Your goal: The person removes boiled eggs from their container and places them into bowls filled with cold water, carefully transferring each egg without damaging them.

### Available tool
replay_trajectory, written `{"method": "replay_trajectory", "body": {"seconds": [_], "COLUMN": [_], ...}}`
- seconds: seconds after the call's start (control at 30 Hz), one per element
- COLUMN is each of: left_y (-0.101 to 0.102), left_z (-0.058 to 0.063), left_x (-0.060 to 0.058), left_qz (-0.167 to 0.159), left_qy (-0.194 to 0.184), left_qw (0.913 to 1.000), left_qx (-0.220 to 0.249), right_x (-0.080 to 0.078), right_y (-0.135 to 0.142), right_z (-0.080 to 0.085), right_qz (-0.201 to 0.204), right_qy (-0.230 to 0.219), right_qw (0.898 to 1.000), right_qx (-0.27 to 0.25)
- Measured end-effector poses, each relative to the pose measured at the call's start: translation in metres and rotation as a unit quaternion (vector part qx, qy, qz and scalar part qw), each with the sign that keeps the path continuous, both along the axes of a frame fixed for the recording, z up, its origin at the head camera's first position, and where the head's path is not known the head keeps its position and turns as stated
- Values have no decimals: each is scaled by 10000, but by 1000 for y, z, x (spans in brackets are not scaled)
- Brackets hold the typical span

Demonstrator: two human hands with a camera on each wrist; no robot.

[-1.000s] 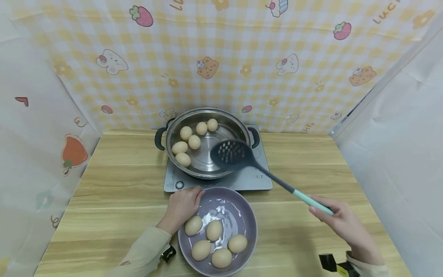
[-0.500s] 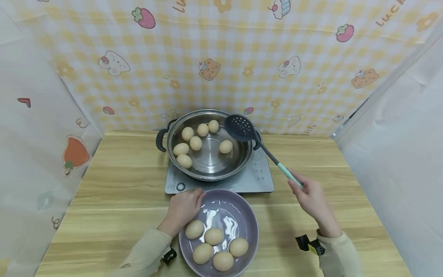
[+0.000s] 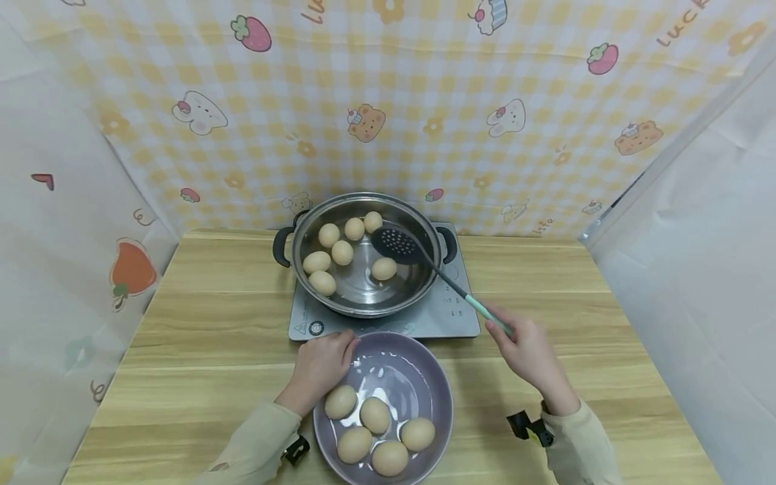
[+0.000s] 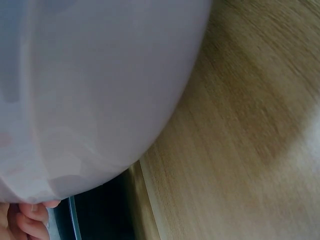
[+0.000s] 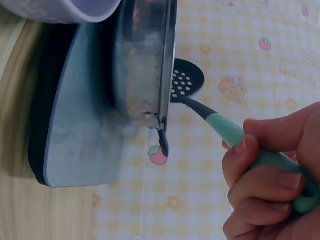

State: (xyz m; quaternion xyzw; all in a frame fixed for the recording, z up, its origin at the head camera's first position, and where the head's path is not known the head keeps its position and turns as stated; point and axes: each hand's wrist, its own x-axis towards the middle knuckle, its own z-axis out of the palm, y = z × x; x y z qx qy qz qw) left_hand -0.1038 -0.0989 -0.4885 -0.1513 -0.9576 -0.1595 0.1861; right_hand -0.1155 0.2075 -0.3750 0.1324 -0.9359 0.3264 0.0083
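Note:
My right hand (image 3: 529,350) grips the mint-green handle of a black slotted skimmer (image 3: 397,244); in the right wrist view its fingers (image 5: 265,185) curl round the handle. The skimmer's perforated head is inside a steel pot (image 3: 364,306), just behind a single egg (image 3: 384,269). Several other eggs (image 3: 342,253) lie along the pot's left and back. My left hand (image 3: 320,364) holds the rim of a purple bowl (image 3: 445,397), which has several eggs (image 3: 375,415) in its near half. The left wrist view shows the bowl's outer wall (image 4: 110,90) and a few curled fingertips (image 4: 34,220).
The pot stands on a flat grey induction cooker (image 3: 424,328), its black handles (image 3: 281,246) sticking out left and right. A checked cloth (image 3: 436,81) hangs behind the wooden table (image 3: 200,303). White sheets (image 3: 697,236) close off both sides.
The skimmer went from the pot's front right to its back-right rim, then down inside. My right hand moved left. The single egg shifted slightly left and nearer. My left hand stayed on the bowl.

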Motion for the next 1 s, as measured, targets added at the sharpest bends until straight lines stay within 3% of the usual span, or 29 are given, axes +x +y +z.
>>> {"method": "replay_trajectory", "body": {"seconds": [0.6,1.0], "left_y": [0,1], "left_z": [1,1], "left_x": [0,0], "left_qz": [41,18], "left_qy": [-95,-62], "left_qw": [9999,10000], "left_qx": [-6,-11], "right_x": [29,30], "right_y": [-10,-16], "right_z": [6,7], "right_qz": [634,1129], "right_qy": [-180,-152], "right_qw": [9978,9934], "right_qx": [64,-108]}}
